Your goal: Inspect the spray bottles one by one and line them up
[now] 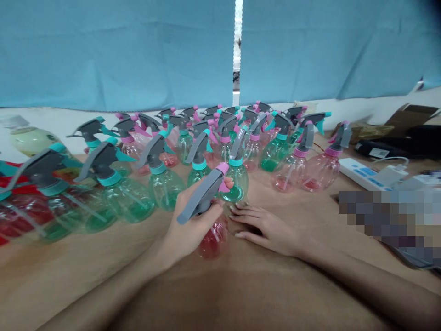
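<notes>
My left hand (193,225) is wrapped round the neck of a pink spray bottle (213,239) with a grey sprayer head and a pink nozzle. The bottle's lower body shows beneath my fingers, near the front of the table. Just right of it, my right hand (267,227) lies palm down on the tabletop with its fingers stretched out, holding nothing. Right beyond both hands stands a green spray bottle (239,184) with a turquoise collar. Another green spray bottle (167,184) is to the left of my left hand.
Several pink and green spray bottles crowd the brown table (292,294) behind and to the left. Two pink bottles (320,170) stand at right, beside a white power strip (365,174). A dark box (406,122) sits farther back. A blue curtain (138,55) hangs behind.
</notes>
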The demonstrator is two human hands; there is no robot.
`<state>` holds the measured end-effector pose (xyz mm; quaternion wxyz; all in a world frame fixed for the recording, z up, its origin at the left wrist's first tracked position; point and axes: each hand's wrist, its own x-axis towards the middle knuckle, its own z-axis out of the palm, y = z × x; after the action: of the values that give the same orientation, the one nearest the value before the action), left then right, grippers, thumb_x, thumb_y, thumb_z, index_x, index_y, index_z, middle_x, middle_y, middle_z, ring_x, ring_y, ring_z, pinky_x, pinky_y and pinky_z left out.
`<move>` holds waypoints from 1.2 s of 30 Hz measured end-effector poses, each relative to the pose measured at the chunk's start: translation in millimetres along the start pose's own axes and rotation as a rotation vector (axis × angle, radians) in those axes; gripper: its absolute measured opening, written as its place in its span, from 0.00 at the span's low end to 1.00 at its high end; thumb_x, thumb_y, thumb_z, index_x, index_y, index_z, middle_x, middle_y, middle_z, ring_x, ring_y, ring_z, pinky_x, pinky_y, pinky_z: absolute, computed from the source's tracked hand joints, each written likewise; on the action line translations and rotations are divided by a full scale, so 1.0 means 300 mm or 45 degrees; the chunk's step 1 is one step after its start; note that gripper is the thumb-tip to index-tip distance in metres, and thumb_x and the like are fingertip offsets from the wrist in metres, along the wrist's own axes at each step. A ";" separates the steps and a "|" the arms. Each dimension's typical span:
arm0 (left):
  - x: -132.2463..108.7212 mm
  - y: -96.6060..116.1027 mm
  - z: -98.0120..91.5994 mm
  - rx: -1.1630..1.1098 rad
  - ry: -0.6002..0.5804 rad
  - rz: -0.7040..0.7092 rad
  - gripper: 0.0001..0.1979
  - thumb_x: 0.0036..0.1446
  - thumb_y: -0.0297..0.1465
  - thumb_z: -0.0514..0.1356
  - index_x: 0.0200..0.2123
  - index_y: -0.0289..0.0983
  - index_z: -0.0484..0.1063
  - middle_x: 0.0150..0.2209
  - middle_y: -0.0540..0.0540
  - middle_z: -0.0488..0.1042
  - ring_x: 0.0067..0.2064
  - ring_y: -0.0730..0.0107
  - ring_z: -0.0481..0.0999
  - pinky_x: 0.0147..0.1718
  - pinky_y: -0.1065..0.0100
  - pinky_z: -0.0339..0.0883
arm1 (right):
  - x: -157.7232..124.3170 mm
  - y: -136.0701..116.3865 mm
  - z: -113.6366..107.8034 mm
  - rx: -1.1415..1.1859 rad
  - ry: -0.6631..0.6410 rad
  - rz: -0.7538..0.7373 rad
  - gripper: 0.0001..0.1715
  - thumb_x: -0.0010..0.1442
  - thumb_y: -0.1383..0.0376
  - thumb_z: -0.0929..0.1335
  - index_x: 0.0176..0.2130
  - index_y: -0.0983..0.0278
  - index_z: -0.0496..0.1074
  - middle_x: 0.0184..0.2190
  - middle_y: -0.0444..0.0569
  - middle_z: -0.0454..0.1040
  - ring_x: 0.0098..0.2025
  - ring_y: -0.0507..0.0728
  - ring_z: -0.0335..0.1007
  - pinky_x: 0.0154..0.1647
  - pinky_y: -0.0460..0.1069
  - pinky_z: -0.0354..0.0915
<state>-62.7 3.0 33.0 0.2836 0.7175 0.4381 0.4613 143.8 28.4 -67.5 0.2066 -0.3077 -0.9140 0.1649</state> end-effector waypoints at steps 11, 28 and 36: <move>-0.001 -0.008 -0.002 0.050 -0.012 -0.046 0.09 0.51 0.29 0.55 0.38 0.41 0.70 0.26 0.53 0.68 0.28 0.69 0.69 0.28 0.69 0.64 | 0.000 0.002 0.004 0.001 -0.001 0.009 0.29 0.65 0.52 0.61 0.59 0.63 0.65 0.60 0.52 0.65 0.63 0.58 0.58 0.65 0.57 0.55; 0.001 -0.006 -0.002 0.052 0.003 -0.096 0.04 0.49 0.30 0.56 0.26 0.41 0.61 0.22 0.56 0.57 0.23 0.72 0.59 0.24 0.68 0.55 | -0.002 0.007 0.005 0.004 0.008 0.000 0.28 0.65 0.52 0.61 0.59 0.62 0.65 0.61 0.51 0.64 0.63 0.58 0.58 0.64 0.58 0.55; -0.002 -0.010 0.000 0.106 0.008 -0.075 0.06 0.51 0.31 0.55 0.35 0.42 0.69 0.22 0.55 0.61 0.24 0.70 0.62 0.25 0.68 0.56 | -0.004 0.009 0.005 0.018 0.004 0.000 0.28 0.65 0.52 0.62 0.59 0.62 0.64 0.61 0.51 0.64 0.64 0.58 0.57 0.65 0.58 0.55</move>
<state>-63.9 3.8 30.3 0.2655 0.7141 0.4787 0.4363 145.4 29.6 -70.2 0.2103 -0.3063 -0.9125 0.1709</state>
